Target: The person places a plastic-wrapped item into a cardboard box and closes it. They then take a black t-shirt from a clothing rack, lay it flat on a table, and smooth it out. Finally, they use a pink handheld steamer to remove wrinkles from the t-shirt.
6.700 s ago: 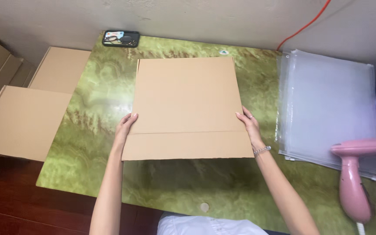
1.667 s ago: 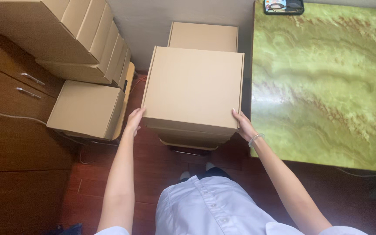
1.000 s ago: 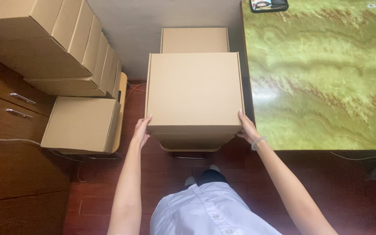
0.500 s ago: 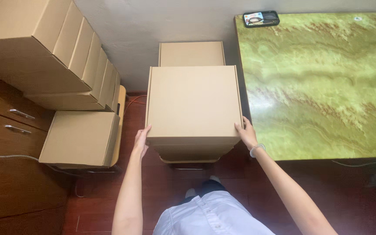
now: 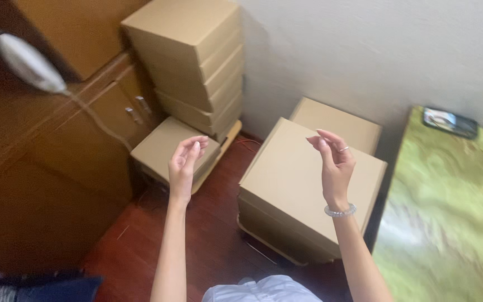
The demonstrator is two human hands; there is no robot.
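A dark red wooden floor (image 5: 197, 235) runs along a pale wall, with a green marbled table (image 5: 454, 223) at the right. Both the left hand (image 5: 185, 162) and right hand (image 5: 334, 162) hover raised, loose and empty, above a plain brown cardboard box (image 5: 303, 184) topping a floor stack. More brown cartons (image 5: 191, 61) are piled beside a wooden cabinet (image 5: 57, 140).

Approx 7 cardboard boxes (image 5: 308, 184), 1 phone (image 5: 450, 122), 2 hands (image 5: 185, 162).
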